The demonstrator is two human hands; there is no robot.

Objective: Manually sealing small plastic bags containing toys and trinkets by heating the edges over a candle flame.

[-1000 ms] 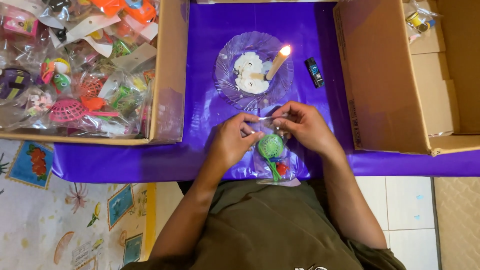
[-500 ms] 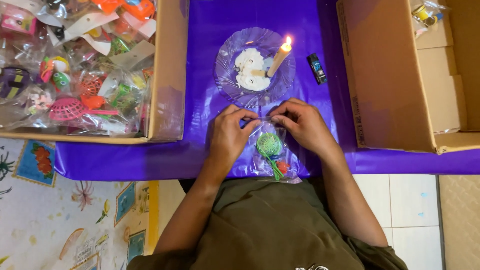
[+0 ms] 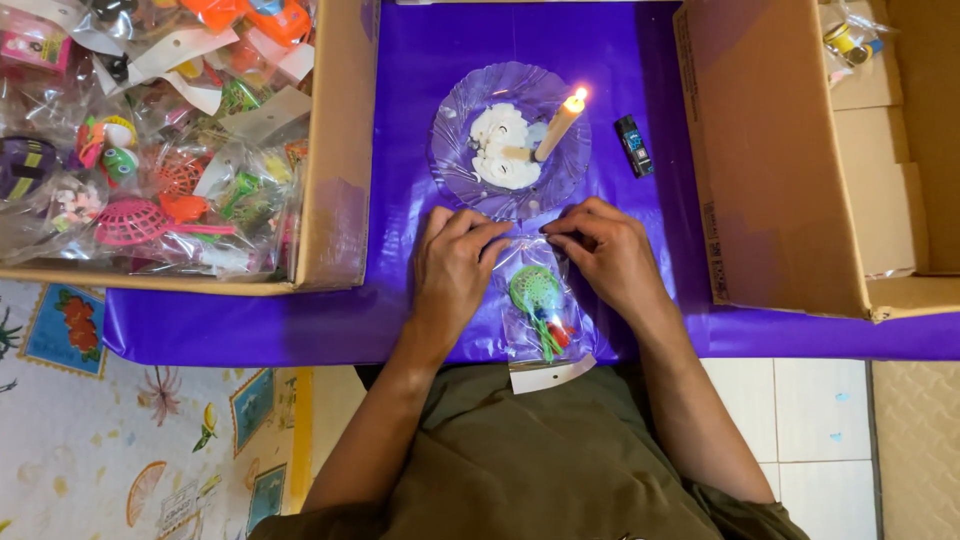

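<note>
A small clear plastic bag [image 3: 545, 310] with a green round toy and red bits inside lies on the purple table cover [image 3: 400, 310], a white card at its near end. My left hand [image 3: 455, 265] pinches the bag's far left corner. My right hand [image 3: 605, 250] pinches its far right corner. Just beyond the hands stands a clear glass plate [image 3: 450, 160] with melted white wax and a tilted lit candle [image 3: 560, 122].
A black lighter [image 3: 634, 145] lies right of the plate. A cardboard box [image 3: 335, 200] at left is full of bagged colourful toys [image 3: 150, 170]. A second cardboard box [image 3: 780, 160] at right holds one bagged toy [image 3: 850, 35]. A patterned mat [image 3: 120, 420] covers the floor.
Both hands have lowered the bag's far edge flat onto the table, closer to the plate. The candle keeps burning.
</note>
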